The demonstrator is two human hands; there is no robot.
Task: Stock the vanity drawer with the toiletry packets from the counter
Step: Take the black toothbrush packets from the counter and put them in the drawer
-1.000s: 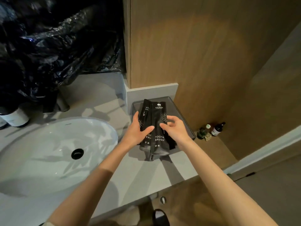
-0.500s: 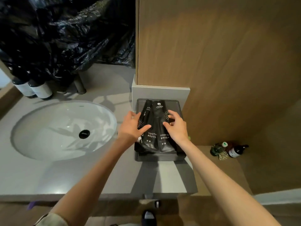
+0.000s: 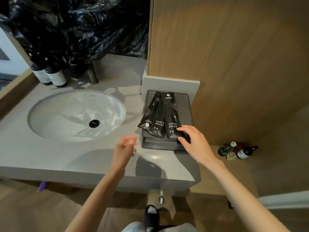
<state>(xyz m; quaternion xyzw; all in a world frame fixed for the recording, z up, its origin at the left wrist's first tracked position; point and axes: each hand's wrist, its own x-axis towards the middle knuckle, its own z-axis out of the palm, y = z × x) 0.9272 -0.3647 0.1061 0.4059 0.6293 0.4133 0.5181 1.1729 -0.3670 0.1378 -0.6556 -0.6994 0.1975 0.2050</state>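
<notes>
— Where do our fingers [image 3: 184, 130] stand?

— On our right hand [image 3: 199, 144] they are curved, forefinger above and thumb below, at the near end of the right-most packet [image 3: 172, 118]. They touch it, but we cannot tell whether the pinch has closed. Our left hand [image 3: 124, 149] hovers to their left, loosely curled and holding nothing.

— And the packets [image 3: 158, 122]?

— Three black ones lie fanned on a dark tray [image 3: 188, 104] on the counter [image 3: 50, 153], running away from the fingers. The left-most packet [image 3: 148, 114] juts over the tray's left edge.

— How will they handle?

— Light, we judge: slick, crinkly film over something stiff. Held by one end, a packet could droop or slip, and the overlap may drag its neighbour along. We would rather gather all three across the middle.

— What surrounds us?

— Left of the fingers is the basin [image 3: 76, 114]. Beyond it are two bottles [image 3: 50, 77] and a black plastic sheet [image 3: 75, 27]. To the right a wood panel [image 3: 234, 64] stands close beside the tray, so we have little room there. Small bottles [image 3: 242, 151] sit lower on that side. Nothing lies between fingers and packets. We cannot see the drawer.
</notes>
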